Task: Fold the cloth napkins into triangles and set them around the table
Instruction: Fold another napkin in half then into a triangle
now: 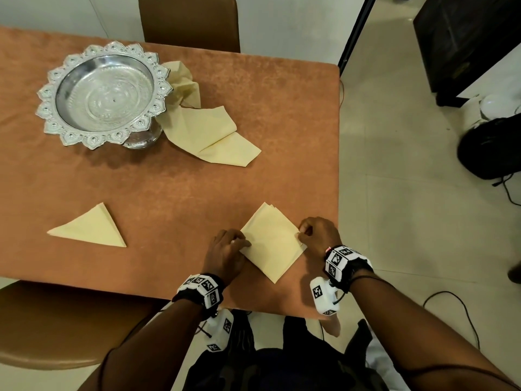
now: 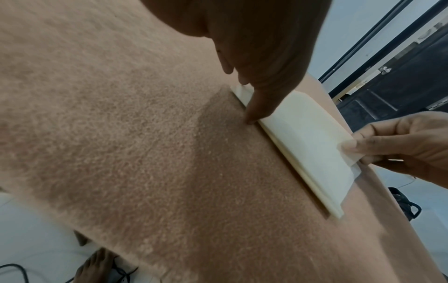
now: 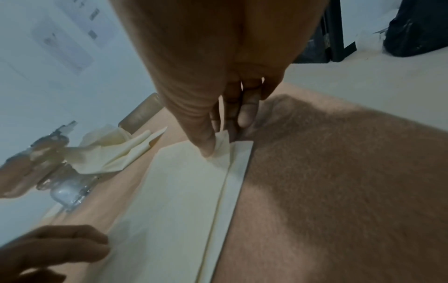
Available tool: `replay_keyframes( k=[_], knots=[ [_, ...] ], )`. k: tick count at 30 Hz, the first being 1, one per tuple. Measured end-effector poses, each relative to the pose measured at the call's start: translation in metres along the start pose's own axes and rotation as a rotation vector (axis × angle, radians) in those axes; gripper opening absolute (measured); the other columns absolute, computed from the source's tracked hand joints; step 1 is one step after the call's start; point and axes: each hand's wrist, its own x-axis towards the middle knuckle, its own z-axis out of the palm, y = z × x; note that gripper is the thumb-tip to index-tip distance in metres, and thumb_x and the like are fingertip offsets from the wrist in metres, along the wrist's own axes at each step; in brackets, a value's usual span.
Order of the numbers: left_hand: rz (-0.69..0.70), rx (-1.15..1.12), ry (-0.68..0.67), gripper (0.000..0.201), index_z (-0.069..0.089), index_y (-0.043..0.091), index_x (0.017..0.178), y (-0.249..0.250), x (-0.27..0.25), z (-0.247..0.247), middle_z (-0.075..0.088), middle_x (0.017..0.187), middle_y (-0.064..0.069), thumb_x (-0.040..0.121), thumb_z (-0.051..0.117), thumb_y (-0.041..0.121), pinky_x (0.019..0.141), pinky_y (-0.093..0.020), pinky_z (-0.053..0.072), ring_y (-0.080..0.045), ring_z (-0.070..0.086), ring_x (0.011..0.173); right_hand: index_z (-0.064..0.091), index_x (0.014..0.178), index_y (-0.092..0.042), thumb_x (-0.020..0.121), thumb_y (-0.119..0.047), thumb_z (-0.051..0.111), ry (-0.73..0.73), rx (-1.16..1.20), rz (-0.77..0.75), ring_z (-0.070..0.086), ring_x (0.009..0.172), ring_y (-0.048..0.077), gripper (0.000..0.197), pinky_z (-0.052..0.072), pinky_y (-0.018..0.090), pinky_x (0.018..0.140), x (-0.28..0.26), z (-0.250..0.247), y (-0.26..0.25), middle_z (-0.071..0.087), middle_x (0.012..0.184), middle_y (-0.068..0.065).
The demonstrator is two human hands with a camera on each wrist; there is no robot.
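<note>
A cream napkin [image 1: 272, 244] folded into a square lies cornerwise on the orange-brown table [image 1: 169, 187], near its front right edge. My left hand [image 1: 241, 244] holds the square's left corner with curled fingers; one fingertip [image 2: 251, 118] touches the table at the napkin's edge [image 2: 308, 137]. My right hand [image 1: 301, 232] pinches the top layer at the right corner between thumb and fingers [image 3: 208, 145], lifting it slightly off the napkin [image 3: 169, 201]. A napkin folded into a triangle [image 1: 90, 230] lies flat at the front left.
A silver pedestal tray [image 1: 53, 88] stands at the back left, with loose unfolded napkins [image 1: 205, 131] beside it. Brown chairs stand at the far side [image 1: 189, 21] and front left [image 1: 56, 320]. A black bag [image 1: 490, 148], cables and a dark cabinet [image 1: 465, 38] are on the floor to the right.
</note>
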Motion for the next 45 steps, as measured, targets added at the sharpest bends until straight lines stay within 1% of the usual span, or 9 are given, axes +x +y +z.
replay_keyframes(
  k=[5,12,19,26,30,33,35,41,45],
  knots=[
    [-0.023,0.02,-0.011,0.031,0.072,0.022,0.094,0.0,-0.001,-0.003,0.062,0.113,-0.005,0.065,0.07,0.01,0.078,-0.04,0.046,-0.03,0.055,0.099,0.062,0.07,-0.028,0.077,-0.02,0.074,0.07,0.119,0.049,0.065,0.077,0.011,0.016,0.05,0.024,0.075,-0.016,-0.01,0.001,0.072,0.084,-0.009],
    [-0.001,0.036,-0.028,0.031,0.075,0.024,0.088,0.003,0.002,-0.006,0.064,0.11,-0.004,0.061,0.08,0.01,0.076,-0.039,0.047,-0.029,0.058,0.097,0.062,0.071,-0.031,0.075,-0.016,0.076,0.057,0.121,0.1,0.064,0.076,0.016,0.021,0.052,0.029,0.08,-0.03,-0.009,0.008,0.067,0.07,-0.009],
    [0.061,0.085,-0.031,0.03,0.077,0.026,0.087,0.001,0.002,-0.007,0.065,0.101,0.001,0.061,0.082,0.013,0.074,-0.035,0.041,-0.026,0.057,0.093,0.066,0.089,-0.024,0.073,-0.015,0.073,0.056,0.022,0.074,0.063,0.082,0.019,0.02,0.053,0.032,0.074,-0.027,0.004,0.011,0.066,0.084,-0.006],
    [0.108,0.11,-0.035,0.024,0.077,0.023,0.083,-0.001,0.007,-0.01,0.07,0.092,0.002,0.062,0.087,0.02,0.075,-0.037,0.044,-0.027,0.062,0.088,0.067,0.112,-0.021,0.07,-0.017,0.07,0.211,-0.124,-0.317,0.048,0.106,0.023,0.042,0.047,0.034,0.083,-0.043,0.009,0.014,0.058,0.112,0.0],
    [0.133,0.12,-0.03,0.009,0.076,0.02,0.079,-0.003,0.01,-0.008,0.07,0.088,0.001,0.072,0.077,0.025,0.074,-0.036,0.044,-0.027,0.062,0.086,0.068,0.115,-0.02,0.071,-0.023,0.075,0.001,-0.181,-0.582,0.05,0.111,0.022,0.044,0.051,0.037,0.087,-0.057,0.016,0.013,0.062,0.118,-0.001],
    [0.132,0.093,-0.033,0.019,0.075,0.018,0.078,-0.004,0.012,-0.007,0.071,0.086,0.0,0.079,0.061,0.03,0.075,-0.034,0.043,-0.026,0.064,0.084,0.063,0.126,-0.021,0.067,-0.037,0.082,-0.181,-0.287,-0.62,0.048,0.119,0.022,0.064,0.047,0.036,0.095,-0.057,0.022,0.014,0.057,0.13,-0.001],
    [0.103,0.057,-0.037,0.007,0.074,0.017,0.079,-0.005,0.012,-0.007,0.071,0.086,-0.001,0.074,0.072,0.021,0.076,-0.035,0.044,-0.027,0.064,0.083,0.061,0.129,-0.022,0.065,-0.038,0.084,-0.213,-0.307,-0.603,0.047,0.12,0.022,0.071,0.044,0.035,0.096,-0.055,0.024,0.015,0.055,0.132,0.0],
    [-0.009,-0.04,-0.066,0.008,0.067,0.021,0.084,-0.009,0.02,-0.012,0.07,0.085,0.004,0.076,0.068,0.018,0.077,-0.04,0.043,-0.024,0.062,0.081,0.072,0.112,-0.013,0.074,-0.011,0.072,-0.021,-0.119,-0.495,0.056,0.103,0.027,0.037,0.048,0.032,0.086,-0.045,0.022,0.012,0.068,0.11,0.005],
    [-0.131,-0.005,-0.076,0.01,0.071,0.028,0.093,-0.005,0.028,-0.017,0.071,0.093,0.012,0.086,0.065,0.024,0.081,-0.035,0.027,-0.016,0.059,0.094,0.075,0.089,-0.019,0.084,-0.018,0.069,-0.024,0.073,-0.268,0.06,0.077,0.015,0.008,0.048,0.031,0.073,-0.03,0.012,0.0,0.07,0.082,-0.008]
  ],
)
